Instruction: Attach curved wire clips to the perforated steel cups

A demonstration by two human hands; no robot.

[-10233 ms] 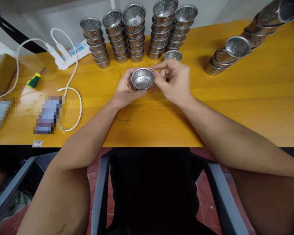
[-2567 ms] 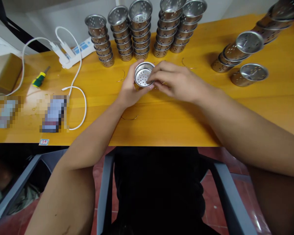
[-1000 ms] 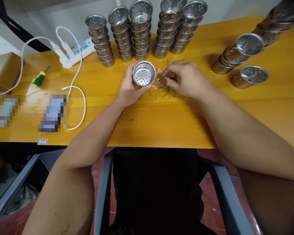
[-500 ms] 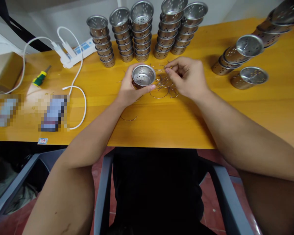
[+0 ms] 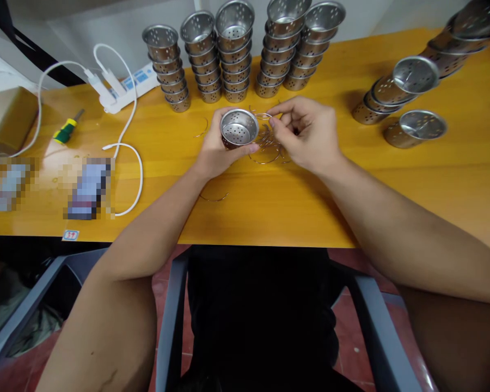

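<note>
My left hand is closed round a perforated metal cup, its open mouth facing up toward me. Just right of the cup, my right hand pinches a thin curved wire between thumb and forefinger. The wire's far end reaches close to the cup's rim; whether they touch I cannot tell. Below and between the hands lies a tangle of loose curved wires on the wooden table. One more curved wire lies nearer me, beside my left wrist.
Several stacks of perforated cups stand along the back. At right are tilted stacked cups and a single cup. To the left sit a power strip, a screwdriver, a phone, a white cable and a cardboard box.
My right hand has shifted slightly left, bringing the pinched wire closer to the cup. My left hand keeps the cup in nearly the same place.
</note>
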